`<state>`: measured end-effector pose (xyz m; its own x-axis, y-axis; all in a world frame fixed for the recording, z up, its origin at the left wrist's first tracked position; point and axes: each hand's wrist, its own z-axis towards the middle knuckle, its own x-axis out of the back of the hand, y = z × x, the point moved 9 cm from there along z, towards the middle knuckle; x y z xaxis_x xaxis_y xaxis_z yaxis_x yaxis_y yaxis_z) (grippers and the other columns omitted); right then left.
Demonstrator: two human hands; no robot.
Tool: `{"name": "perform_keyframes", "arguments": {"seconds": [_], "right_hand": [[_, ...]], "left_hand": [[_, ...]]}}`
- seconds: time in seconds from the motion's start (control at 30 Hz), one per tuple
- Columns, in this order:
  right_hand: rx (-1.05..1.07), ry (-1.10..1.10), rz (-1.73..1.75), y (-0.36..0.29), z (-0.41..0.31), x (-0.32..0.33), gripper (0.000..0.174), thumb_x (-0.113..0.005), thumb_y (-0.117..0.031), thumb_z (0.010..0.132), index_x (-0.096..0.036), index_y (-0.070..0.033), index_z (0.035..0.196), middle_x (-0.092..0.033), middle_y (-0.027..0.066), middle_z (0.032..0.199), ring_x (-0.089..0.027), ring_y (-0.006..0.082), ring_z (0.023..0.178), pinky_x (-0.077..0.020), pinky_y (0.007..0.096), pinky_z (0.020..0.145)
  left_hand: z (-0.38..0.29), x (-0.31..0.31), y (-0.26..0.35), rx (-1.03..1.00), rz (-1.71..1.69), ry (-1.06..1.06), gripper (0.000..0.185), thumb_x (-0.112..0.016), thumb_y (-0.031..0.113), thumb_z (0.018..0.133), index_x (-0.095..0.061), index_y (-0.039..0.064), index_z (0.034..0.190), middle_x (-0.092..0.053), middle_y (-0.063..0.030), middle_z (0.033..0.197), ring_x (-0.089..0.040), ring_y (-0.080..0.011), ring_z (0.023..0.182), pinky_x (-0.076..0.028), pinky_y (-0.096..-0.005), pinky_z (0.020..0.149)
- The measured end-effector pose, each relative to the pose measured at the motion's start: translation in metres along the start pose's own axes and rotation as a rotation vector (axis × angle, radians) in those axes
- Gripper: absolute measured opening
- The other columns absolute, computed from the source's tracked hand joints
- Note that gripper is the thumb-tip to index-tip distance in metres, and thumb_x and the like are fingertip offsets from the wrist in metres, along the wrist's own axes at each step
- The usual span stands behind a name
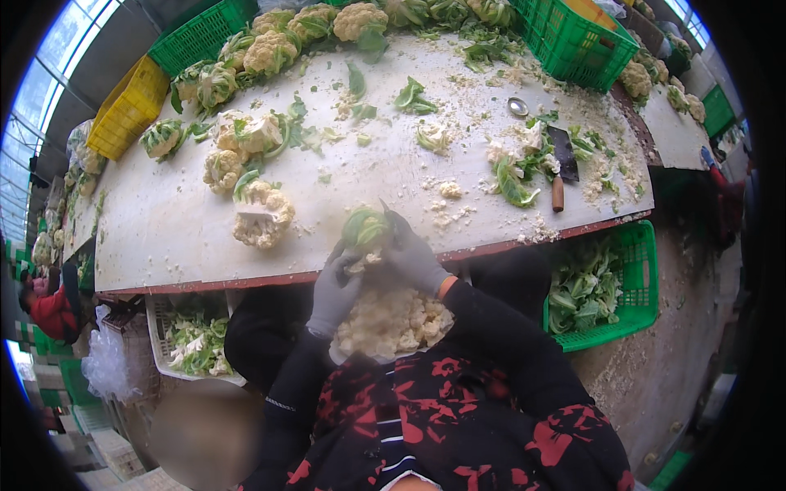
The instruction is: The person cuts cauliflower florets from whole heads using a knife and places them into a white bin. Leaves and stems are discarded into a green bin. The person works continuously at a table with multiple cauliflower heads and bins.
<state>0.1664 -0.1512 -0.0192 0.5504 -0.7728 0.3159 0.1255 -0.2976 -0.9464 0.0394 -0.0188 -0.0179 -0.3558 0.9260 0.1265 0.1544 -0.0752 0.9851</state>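
Observation:
My left hand (336, 285), in a grey glove, holds a small leafy piece of cauliflower (366, 230) from the left, just over the table's front edge. On its other side my right hand (414, 258), gloved too, grips what looks like a small knife, whose thin tip (384, 205) points up beside the leaves. Right below both hands, a container of cut cauliflower florets (393, 322) rests at my lap. A cut cauliflower head (263, 215) lies on the table to the left. The view is hazy around the hands.
A cleaver (562, 156) and a metal spoon (517, 107) lie on the white table (344, 178) among scraps. Whole cauliflowers (270, 52) line its far side near a green crate (577, 46). Leaf-filled crates stand below, one green (648, 307), one white (156, 337). Other people (52, 310) are farther off.

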Motion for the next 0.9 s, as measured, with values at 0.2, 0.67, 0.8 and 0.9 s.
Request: {"name": "perform_keyframes", "arguments": {"seconds": [0.2,0.67,0.8,0.9], "right_hand": [[0.129,-0.076,-0.04,-0.028,0.002,0.001,0.061,-0.058,-0.018,0.089,-0.045,-0.007,0.148,-0.063,0.0254,0.124,-0.061,0.0407,0.118,-0.0506,0.0457,0.098],[0.35,-0.402,-0.799,-0.028,-0.023,-0.013,0.018,-0.061,-0.013,0.089,-0.069,-0.001,0.1,-0.067,0.0235,0.097,-0.064,0.0396,0.095,-0.0509,0.0451,0.086],[0.289,-0.66,-0.903,-0.024,-0.003,-0.029,0.036,-0.065,-0.035,0.089,-0.071,-0.002,0.101,-0.07,0.0221,0.098,-0.068,0.0371,0.09,-0.054,0.0445,0.083],[0.474,-0.608,-0.764,-0.054,0.002,-0.026,0.046,-0.065,-0.046,0.088,-0.072,-0.002,0.1,-0.072,0.0221,0.092,-0.07,0.0379,0.086,-0.0548,0.0448,0.081]], "left_hand": [[0.033,0.004,0.064,-0.362,0.666,0.151,0.069,-0.075,0.018,0.084,-0.049,0.003,0.146,-0.049,-0.0253,0.146,-0.049,-0.0364,0.136,-0.045,-0.0392,0.109],[0.07,-0.016,0.062,-0.18,0.764,0.147,0.064,-0.075,0.04,0.079,-0.058,0.0,0.127,-0.061,-0.0236,0.112,-0.058,-0.0402,0.106,-0.048,-0.0474,0.093],[0.081,-0.02,0.056,-0.069,0.75,0.192,0.074,-0.08,0.042,0.077,-0.054,-0.001,0.132,-0.058,-0.0249,0.121,-0.06,-0.0398,0.107,-0.051,-0.0437,0.095],[0.084,-0.02,0.052,-0.011,0.733,0.239,0.075,-0.079,0.041,0.078,-0.053,-0.002,0.132,-0.057,-0.026,0.122,-0.06,-0.0402,0.109,-0.05,-0.043,0.096]]}}
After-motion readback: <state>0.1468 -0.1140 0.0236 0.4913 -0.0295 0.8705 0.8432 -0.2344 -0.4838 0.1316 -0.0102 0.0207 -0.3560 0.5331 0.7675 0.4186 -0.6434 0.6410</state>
